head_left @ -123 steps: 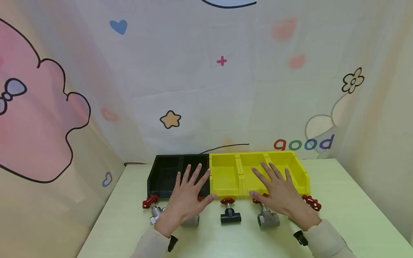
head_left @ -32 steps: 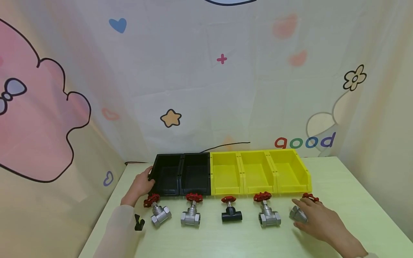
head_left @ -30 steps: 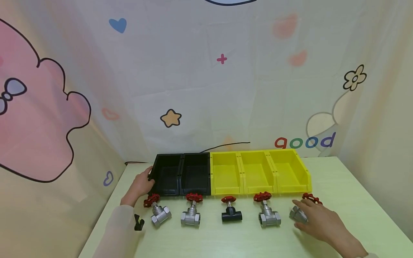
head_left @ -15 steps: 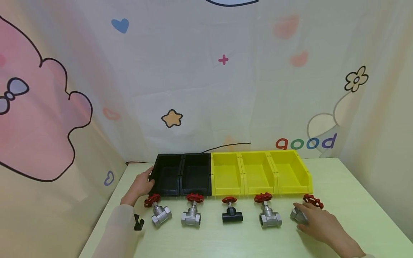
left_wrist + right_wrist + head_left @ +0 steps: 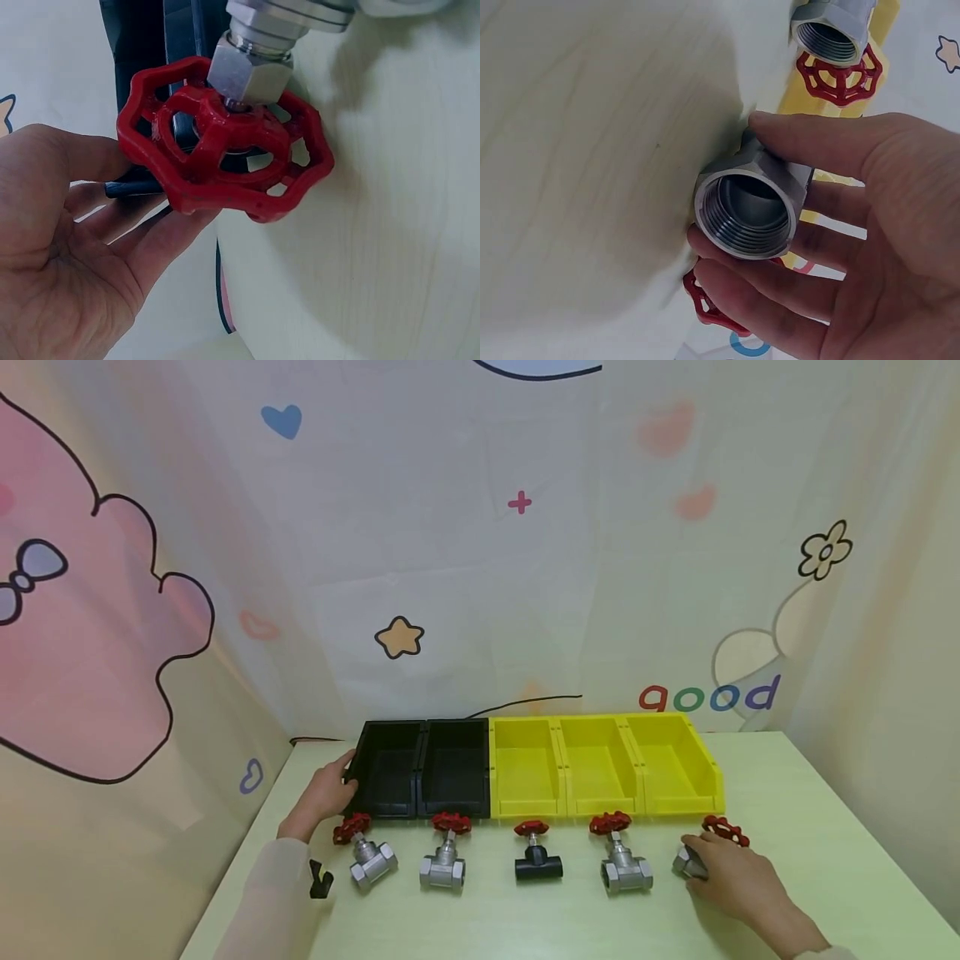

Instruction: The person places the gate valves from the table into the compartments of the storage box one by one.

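Note:
My left hand (image 5: 321,792) grips the left side wall of the leftmost black bin (image 5: 386,764). In the left wrist view, the thumb and fingers lie on either side of the bin's dark edge (image 5: 135,186), partly hidden behind the red handwheel (image 5: 225,150) of a metal valve. My right hand (image 5: 742,875) holds the rightmost gate valve by its silver body (image 5: 687,863); its red handwheel (image 5: 725,831) sticks out beyond the fingers. In the right wrist view, thumb and fingers curve round the body, and its threaded opening (image 5: 748,214) faces the camera.
Along the table stand more valves: a silver one (image 5: 372,864) at left, another (image 5: 443,864), a black tee-shaped one (image 5: 538,862) and a silver one (image 5: 626,868). Behind them, a second black bin (image 5: 454,768) joins several yellow bins (image 5: 525,768). A printed curtain (image 5: 450,552) hangs behind.
Both hands were spread over the bins about four seconds ago. The left has since moved to the black bin's side, the right down to the rightmost valve, its fingers settling closer round it.

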Demonstrator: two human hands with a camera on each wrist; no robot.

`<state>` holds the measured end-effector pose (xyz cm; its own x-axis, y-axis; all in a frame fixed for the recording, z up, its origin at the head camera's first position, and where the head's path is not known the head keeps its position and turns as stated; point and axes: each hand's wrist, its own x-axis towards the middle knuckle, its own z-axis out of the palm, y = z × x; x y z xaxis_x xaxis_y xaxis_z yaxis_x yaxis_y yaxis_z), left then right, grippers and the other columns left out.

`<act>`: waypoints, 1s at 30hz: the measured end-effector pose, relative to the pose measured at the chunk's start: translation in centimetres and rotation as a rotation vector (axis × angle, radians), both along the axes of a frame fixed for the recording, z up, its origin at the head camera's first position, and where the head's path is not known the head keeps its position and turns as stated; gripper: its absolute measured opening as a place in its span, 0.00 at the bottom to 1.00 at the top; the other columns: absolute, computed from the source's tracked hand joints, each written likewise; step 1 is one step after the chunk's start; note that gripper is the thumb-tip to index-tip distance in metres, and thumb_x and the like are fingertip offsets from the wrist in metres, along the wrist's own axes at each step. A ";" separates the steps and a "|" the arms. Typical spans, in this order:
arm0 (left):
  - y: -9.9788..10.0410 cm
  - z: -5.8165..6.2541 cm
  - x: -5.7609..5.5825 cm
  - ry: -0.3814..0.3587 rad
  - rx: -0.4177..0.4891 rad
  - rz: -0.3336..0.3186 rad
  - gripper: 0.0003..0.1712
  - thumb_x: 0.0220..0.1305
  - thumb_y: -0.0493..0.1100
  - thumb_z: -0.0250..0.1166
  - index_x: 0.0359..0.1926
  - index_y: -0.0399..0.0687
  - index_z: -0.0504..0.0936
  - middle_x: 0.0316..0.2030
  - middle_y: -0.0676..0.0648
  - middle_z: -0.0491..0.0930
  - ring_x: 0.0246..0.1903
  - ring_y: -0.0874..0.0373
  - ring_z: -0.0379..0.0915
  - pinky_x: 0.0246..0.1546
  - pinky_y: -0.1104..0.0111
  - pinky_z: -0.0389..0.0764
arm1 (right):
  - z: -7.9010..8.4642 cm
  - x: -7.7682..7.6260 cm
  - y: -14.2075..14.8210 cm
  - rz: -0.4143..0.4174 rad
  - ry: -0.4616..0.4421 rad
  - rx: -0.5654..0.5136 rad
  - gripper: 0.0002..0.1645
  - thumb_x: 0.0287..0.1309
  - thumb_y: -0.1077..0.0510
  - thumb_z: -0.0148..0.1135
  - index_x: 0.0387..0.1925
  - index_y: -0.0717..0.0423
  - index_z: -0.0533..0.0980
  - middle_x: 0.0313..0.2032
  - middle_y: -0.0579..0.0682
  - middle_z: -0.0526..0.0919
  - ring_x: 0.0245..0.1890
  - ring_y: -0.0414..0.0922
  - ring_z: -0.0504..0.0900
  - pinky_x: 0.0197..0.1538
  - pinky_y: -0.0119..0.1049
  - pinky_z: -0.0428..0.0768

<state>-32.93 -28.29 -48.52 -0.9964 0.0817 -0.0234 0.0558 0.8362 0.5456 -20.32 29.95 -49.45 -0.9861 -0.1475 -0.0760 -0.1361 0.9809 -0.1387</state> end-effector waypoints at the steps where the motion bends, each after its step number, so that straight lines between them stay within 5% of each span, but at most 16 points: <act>1: 0.0 0.0 0.0 0.001 0.003 0.000 0.36 0.67 0.35 0.52 0.74 0.33 0.54 0.58 0.23 0.73 0.32 0.52 0.77 0.32 0.63 0.78 | 0.0 0.0 0.0 -0.002 0.005 0.000 0.32 0.46 0.51 0.76 0.53 0.60 0.79 0.51 0.59 0.82 0.42 0.50 0.81 0.38 0.55 0.81; 6: 0.1 0.1 -0.1 -0.005 0.020 0.004 0.36 0.67 0.36 0.51 0.74 0.33 0.53 0.58 0.23 0.73 0.30 0.53 0.79 0.30 0.62 0.79 | 0.0 0.0 0.1 0.000 0.028 0.001 0.28 0.45 0.54 0.76 0.48 0.61 0.79 0.45 0.55 0.84 0.37 0.47 0.79 0.37 0.51 0.81; 12: 0.1 0.1 0.0 0.018 0.025 0.011 0.33 0.71 0.39 0.47 0.74 0.33 0.55 0.57 0.24 0.74 0.41 0.46 0.83 0.46 0.52 0.81 | -0.1 -0.1 0.1 -0.016 0.022 -0.024 0.27 0.45 0.56 0.76 0.48 0.64 0.79 0.47 0.59 0.83 0.39 0.49 0.80 0.40 0.54 0.81; 18: 0.3 0.2 0.1 0.010 0.043 0.021 0.31 0.73 0.40 0.45 0.73 0.32 0.56 0.57 0.24 0.74 0.39 0.45 0.81 0.39 0.56 0.83 | -0.4 0.0 0.3 -0.011 0.026 -0.070 0.27 0.44 0.58 0.76 0.47 0.64 0.80 0.48 0.60 0.83 0.41 0.50 0.81 0.45 0.55 0.81; 30: 0.2 0.1 0.2 -0.006 0.052 0.021 0.31 0.74 0.40 0.45 0.74 0.33 0.54 0.59 0.24 0.73 0.43 0.43 0.81 0.41 0.54 0.83 | 0.4 0.4 0.6 0.026 0.038 -0.104 0.30 0.39 0.58 0.80 0.47 0.64 0.80 0.48 0.58 0.83 0.43 0.51 0.82 0.49 0.57 0.81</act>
<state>-32.68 -28.13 -48.42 -0.9978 0.0619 -0.0254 0.0352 0.8079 0.5883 -19.96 30.58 -49.06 -0.9837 -0.1783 -0.0217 -0.1684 0.9577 -0.2335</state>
